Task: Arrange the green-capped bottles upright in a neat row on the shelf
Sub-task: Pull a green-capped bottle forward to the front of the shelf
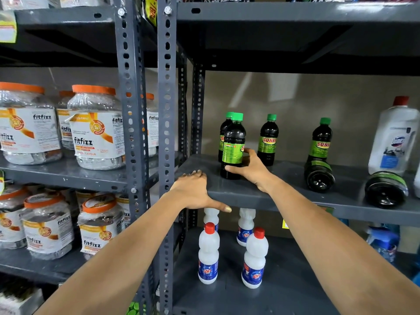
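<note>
Dark green-capped bottles with green labels stand on the grey metal shelf (284, 178). My right hand (250, 168) grips the lower part of the front-left bottle (234, 142), which is upright near the shelf's left front. Right behind it another bottle (223, 130) is partly hidden. Two more stand upright: one (268, 139) at the middle back, one (320, 139) further right. Two bottles lie on their sides with bases facing me, one (319, 177) in front of the right upright bottle and one (386, 189) at the far right. My left hand (195, 189) clasps the shelf's front edge.
A large clear bottle with a red cap (393, 137) stands at the shelf's right end. Perforated grey uprights (167, 110) bound the shelf on the left. White red-capped bottles (209, 253) stand on the shelf below. Orange-lidded jars (95, 128) fill the left rack.
</note>
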Available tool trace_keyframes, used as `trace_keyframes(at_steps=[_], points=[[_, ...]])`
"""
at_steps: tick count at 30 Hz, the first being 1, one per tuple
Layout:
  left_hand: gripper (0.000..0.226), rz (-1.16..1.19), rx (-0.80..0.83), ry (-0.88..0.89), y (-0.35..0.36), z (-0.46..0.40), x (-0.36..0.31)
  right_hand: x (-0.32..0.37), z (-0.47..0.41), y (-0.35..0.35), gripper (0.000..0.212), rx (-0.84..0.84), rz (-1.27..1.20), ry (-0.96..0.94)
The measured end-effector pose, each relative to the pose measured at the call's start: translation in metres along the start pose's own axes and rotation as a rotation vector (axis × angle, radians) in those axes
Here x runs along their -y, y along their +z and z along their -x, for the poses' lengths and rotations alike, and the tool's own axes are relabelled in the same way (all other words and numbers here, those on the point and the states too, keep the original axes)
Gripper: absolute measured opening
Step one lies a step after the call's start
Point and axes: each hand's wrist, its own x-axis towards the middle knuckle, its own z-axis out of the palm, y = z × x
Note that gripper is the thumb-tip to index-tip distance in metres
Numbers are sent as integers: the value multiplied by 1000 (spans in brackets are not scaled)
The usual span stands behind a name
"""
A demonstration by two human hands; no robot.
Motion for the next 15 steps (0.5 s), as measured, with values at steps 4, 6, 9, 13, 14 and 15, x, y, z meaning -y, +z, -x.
trace_keyframes(at_steps=[4, 6, 9, 13, 14, 15], points=[[135, 8, -9, 0, 1, 0, 0, 1, -6, 1, 82, 31, -65, 40], [135, 7, -6, 0, 1, 0, 0, 2, -3, 1, 82, 7, -7, 35], [137, -9, 0, -2, 0, 0, 0, 2, 0, 0, 87, -5, 18, 15], [138, -7, 3, -9, 1, 0, 0, 2, -3, 0, 81, 11, -20, 44], [138, -4, 2, -7, 0, 0, 0, 2, -2, 1, 81, 4, 8, 33], [137, -3, 3, -5, 0, 0, 0, 2, -1, 1, 82, -9, 48, 20]])
